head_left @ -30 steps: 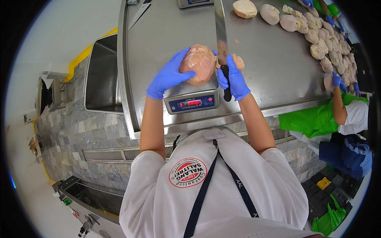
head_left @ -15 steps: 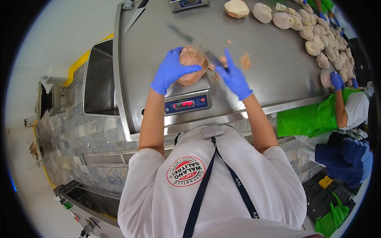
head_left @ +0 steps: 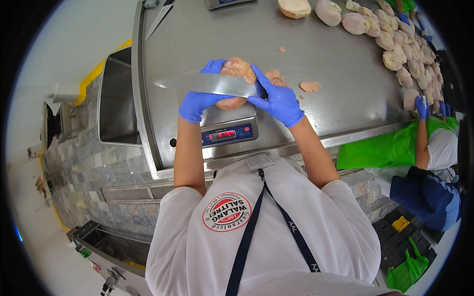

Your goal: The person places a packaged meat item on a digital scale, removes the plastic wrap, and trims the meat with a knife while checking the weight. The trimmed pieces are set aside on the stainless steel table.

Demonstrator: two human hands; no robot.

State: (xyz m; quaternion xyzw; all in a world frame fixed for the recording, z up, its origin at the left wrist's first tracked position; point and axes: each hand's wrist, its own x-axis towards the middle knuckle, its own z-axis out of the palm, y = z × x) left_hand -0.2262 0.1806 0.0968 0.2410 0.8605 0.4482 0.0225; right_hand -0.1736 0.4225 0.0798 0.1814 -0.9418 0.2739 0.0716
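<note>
My left hand, in a blue glove, is closed around a rounded chunk of pinkish raw meat above a digital scale with a lit red display. My right hand, also gloved in blue, grips a knife by its dark handle. Its broad blade points left and lies across the front of the meat, over part of my left hand. The right fingertips are at the meat's right side. Loose trimmings lie just beyond that hand, and a flat scrap rests farther right.
Another knife lies at the steel table's far left corner, near a second scale. Many pale meat pieces fill the right side. A co-worker's gloved hand touches one. A steel sink stands left.
The knife has swung from the far side of the meat to across its front, blade now pointing left. My right hand has moved left, against the meat.
</note>
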